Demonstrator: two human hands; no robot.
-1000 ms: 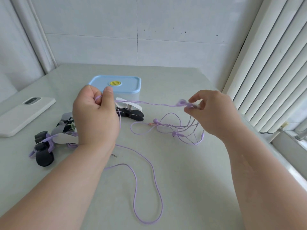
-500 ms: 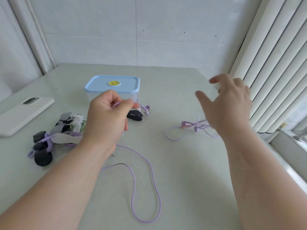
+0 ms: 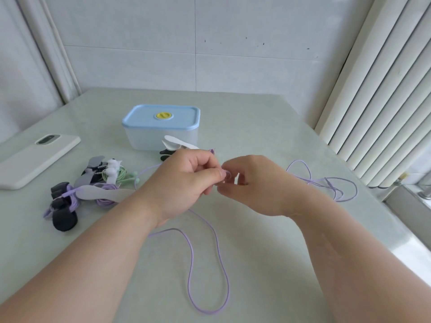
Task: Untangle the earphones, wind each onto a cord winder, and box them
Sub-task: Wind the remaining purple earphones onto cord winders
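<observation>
Far left of the worktop (image 3: 256,127): a phone (image 3: 35,159) in a pale case, no part in the job; beside it a heap of finished sets (image 3: 93,190), purple, green and white cords coiled on grey, white and black winders; we judged several earphones already wound, none yet boxed.

Behind, the box (image 3: 161,134) stood with its blue lid on; just in front lay two spare winders (image 3: 177,144), one white, one black, with no cord on them that we could see.

Centre: left hand (image 3: 182,183) held above the worktop, fingers clenched, thumb pinching the cord of the purple earphones (image 3: 191,259); right hand (image 3: 254,185) close against it, its fingers appearing to pinch the same cord beside the left thumb, though the contact was small and partly hidden.

The thicker run dropped from the left hand and lay in one long open loop on the near worktop, free of knots; to the right the thin strands (image 3: 313,181) lay crossed in loose loops, well apart from the box.

Our reading: untangling of this set was in hand; winding it, opening the box and packing all sets remained.

The cord looked lilac, smooth and limp; we could not make out the earbuds.
</observation>
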